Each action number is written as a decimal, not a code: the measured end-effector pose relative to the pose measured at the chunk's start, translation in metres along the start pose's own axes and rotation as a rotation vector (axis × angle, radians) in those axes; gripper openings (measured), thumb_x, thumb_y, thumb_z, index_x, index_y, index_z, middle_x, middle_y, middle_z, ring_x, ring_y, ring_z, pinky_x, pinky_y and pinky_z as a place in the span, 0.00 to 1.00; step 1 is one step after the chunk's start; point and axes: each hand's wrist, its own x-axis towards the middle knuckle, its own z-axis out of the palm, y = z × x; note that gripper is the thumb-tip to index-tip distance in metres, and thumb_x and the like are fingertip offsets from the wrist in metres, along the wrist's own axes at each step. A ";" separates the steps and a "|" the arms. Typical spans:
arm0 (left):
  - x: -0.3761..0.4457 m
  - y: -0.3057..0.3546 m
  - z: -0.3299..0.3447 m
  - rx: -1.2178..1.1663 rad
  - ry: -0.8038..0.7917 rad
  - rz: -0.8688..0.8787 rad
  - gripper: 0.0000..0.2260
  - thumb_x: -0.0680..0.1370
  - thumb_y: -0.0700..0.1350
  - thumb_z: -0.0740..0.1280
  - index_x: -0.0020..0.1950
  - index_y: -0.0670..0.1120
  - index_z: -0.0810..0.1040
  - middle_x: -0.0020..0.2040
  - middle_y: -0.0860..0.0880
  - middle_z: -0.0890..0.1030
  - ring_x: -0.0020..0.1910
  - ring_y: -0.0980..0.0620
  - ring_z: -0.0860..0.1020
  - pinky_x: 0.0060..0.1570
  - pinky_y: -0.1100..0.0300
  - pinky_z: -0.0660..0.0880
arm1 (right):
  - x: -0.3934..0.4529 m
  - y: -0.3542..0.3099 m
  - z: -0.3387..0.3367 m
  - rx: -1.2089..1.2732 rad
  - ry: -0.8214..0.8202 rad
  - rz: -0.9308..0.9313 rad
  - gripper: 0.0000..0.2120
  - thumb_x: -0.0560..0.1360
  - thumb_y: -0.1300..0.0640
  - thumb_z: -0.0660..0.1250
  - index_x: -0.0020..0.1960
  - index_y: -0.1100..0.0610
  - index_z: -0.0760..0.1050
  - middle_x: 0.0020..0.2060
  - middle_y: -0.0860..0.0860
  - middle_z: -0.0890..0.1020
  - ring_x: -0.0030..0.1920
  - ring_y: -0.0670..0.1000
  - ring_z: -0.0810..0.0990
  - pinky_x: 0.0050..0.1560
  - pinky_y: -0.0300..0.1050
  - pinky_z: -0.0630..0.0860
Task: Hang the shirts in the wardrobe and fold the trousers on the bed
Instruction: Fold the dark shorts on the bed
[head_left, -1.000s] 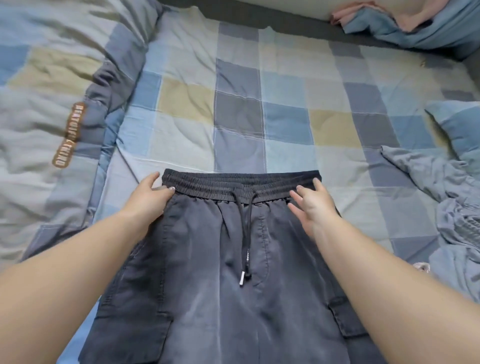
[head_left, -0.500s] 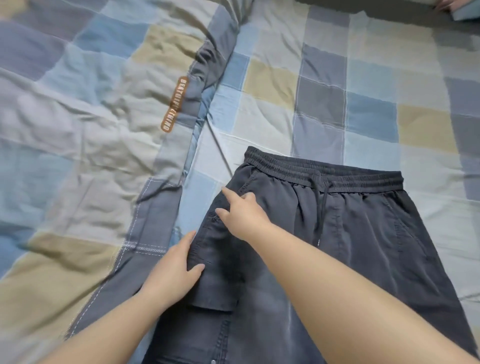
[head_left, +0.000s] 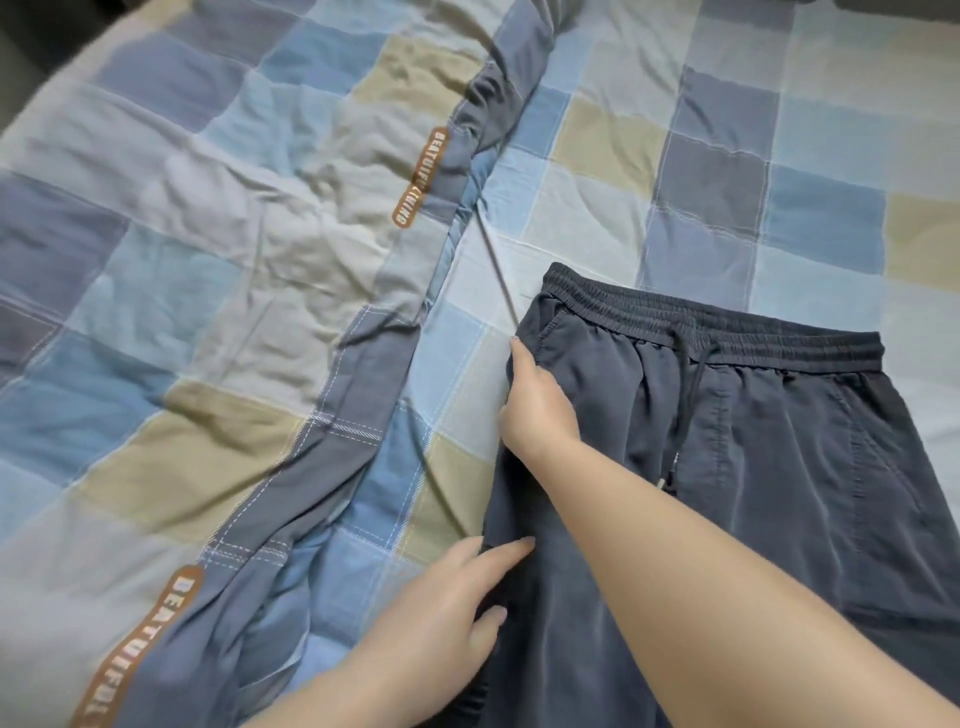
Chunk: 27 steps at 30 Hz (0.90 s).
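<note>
Surface: a bed (head_left: 597, 171) covered in a checked sheet of blue, grey and tan squares; it fills the view. At 12 o'clock, far edge, a dark strip; too little shows to identify it.

From 9 to 11 o'clock: a rumpled quilt (head_left: 208, 249) in the same check, its grey border running diagonally from 12 down to 7 o'clock. Two brown labels on that border. Upper label (head_left: 420, 177) reads "BEATUIFUL", then a word that looks like "LIWINS", blurred. Lower label (head_left: 137, 642) reads "BEATUIFUL", cut off by the frame edge.

At 6 o'clock: left hand (head_left: 441, 613), fingers extended and slightly spread, resting flat on the left edge of the trousers (head_left: 779, 493), thumb on the cloth.

Near centre: right hand (head_left: 537, 405), forearm crossing over the trousers from 5 o'clock, fingers curled over the left side seam just below the waistband. Whether it pinches the cloth or only presses, I cannot tell.

From centre to 4 o'clock: dark grey trousers lying flat on the bed, elastic waistband toward 1 o'clock, drawstring (head_left: 685, 405) hanging down the front. Side pocket openings lie flat; contents not visible.
</note>
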 end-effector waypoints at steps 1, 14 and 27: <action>-0.001 0.013 0.007 -0.015 0.007 0.014 0.26 0.80 0.45 0.61 0.73 0.65 0.57 0.70 0.59 0.65 0.68 0.64 0.64 0.67 0.68 0.61 | -0.005 0.010 -0.009 0.022 0.016 -0.036 0.36 0.75 0.69 0.51 0.77 0.45 0.49 0.72 0.56 0.65 0.65 0.58 0.71 0.63 0.52 0.71; 0.060 0.225 0.154 -0.204 -0.063 0.087 0.30 0.79 0.45 0.61 0.78 0.60 0.52 0.74 0.70 0.49 0.72 0.71 0.48 0.66 0.75 0.51 | -0.060 0.199 -0.189 0.191 0.143 -0.004 0.28 0.77 0.66 0.54 0.75 0.52 0.61 0.75 0.48 0.63 0.74 0.48 0.60 0.67 0.36 0.57; 0.101 0.305 0.299 -0.212 -0.193 0.016 0.32 0.79 0.41 0.62 0.78 0.57 0.51 0.78 0.61 0.44 0.75 0.63 0.53 0.61 0.84 0.47 | -0.102 0.388 -0.234 0.397 0.172 0.221 0.38 0.77 0.61 0.62 0.78 0.45 0.45 0.72 0.49 0.65 0.60 0.48 0.71 0.53 0.38 0.65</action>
